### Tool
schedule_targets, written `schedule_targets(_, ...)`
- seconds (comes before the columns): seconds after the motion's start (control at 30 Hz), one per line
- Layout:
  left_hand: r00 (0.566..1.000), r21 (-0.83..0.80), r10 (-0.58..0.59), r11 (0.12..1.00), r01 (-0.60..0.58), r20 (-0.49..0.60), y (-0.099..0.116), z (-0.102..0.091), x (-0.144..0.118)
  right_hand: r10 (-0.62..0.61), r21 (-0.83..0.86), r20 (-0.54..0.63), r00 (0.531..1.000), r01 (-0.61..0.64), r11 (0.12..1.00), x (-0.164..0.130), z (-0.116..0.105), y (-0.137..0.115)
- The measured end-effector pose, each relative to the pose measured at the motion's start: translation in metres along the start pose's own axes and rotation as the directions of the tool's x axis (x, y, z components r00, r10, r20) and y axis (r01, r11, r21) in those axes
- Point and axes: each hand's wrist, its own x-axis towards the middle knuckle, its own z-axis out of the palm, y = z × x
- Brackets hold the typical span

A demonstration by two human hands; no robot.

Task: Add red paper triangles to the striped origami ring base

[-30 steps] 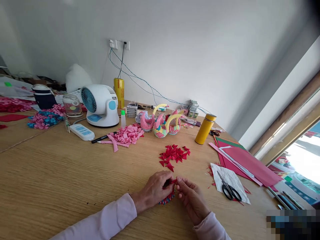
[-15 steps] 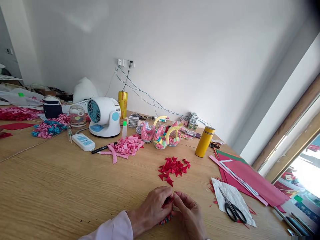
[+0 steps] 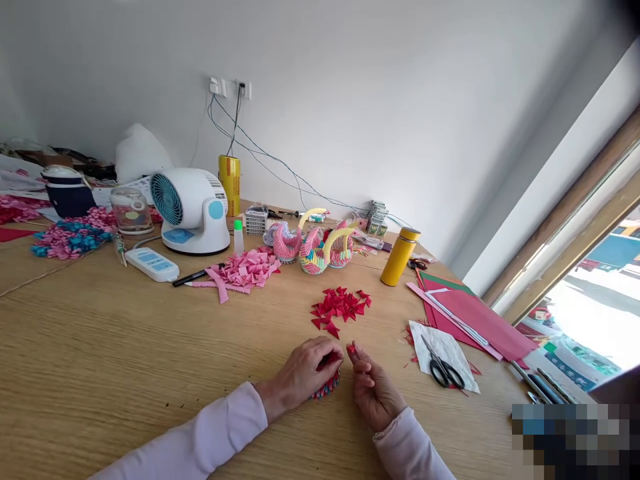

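My left hand (image 3: 307, 370) rests on the wooden table (image 3: 125, 347) and covers a small round piece of folded paper modules (image 3: 326, 387), red with blue and pink at its rim. My right hand (image 3: 373, 387) sits just right of it, fingers curled, pinching one small red folded triangle (image 3: 351, 349) at the fingertips. A loose heap of red paper triangles (image 3: 340, 305) lies a little beyond both hands. Both arms wear pale pink sleeves.
Black scissors (image 3: 440, 368) lie on white paper to the right, beside red and pink sheets (image 3: 475, 317). Farther back stand a yellow flask (image 3: 399, 257), paper swans (image 3: 313, 245), pink folded pieces (image 3: 247, 270), a white fan (image 3: 187, 208), a power strip (image 3: 151, 264) and a pen (image 3: 193, 275).
My right hand has drawn slightly away from the round piece, with a small gap now between the two hands. The view has shifted down and to the right.
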Motion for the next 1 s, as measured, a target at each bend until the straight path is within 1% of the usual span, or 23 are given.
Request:
schedule_targets(0.1, 1.0, -0.021, 0.001, 1.0, -0.001, -0.019, -0.002, 0.0, 0.001, 0.06, 0.084, 0.041, 0.997, -0.063, 0.994, -0.001, -0.002, 0.0)
schedule_targets(0.23, 0.999, -0.013, 0.021, 1.0, -0.022, -0.035, -0.002, 0.001, 0.001, 0.081, 0.144, 0.075, 0.994, -0.091, 0.985, -0.001, -0.005, 0.003)
schedule_targets(0.47, 1.0, 0.007, 0.019, 1.0, -0.019, -0.023, -0.001, 0.0, -0.001, 0.088, 0.233, 0.015, 0.996, -0.089, 0.968, -0.008, 0.003, 0.005)
schedule_targets(0.7, 0.999, 0.014, 0.039, 0.999, -0.039, -0.024, 0.001, -0.002, 0.0, 0.1, 0.229, 0.028, 0.995, -0.104, 0.968, -0.006, 0.001, 0.005)
schedule_targets(0.9, 0.999, 0.02, 0.04, 0.999, -0.04, -0.023, 0.001, -0.002, -0.001, 0.115, 0.218, 0.089, 0.989, -0.132, 0.967, -0.001, -0.007, 0.005)
schedule_targets(1.0, 0.999, 0.023, 0.038, 0.999, -0.038, -0.013, -0.001, -0.002, -0.001, 0.127, 0.214, 0.101, 0.987, -0.146, 0.966, 0.0, -0.009, 0.005)
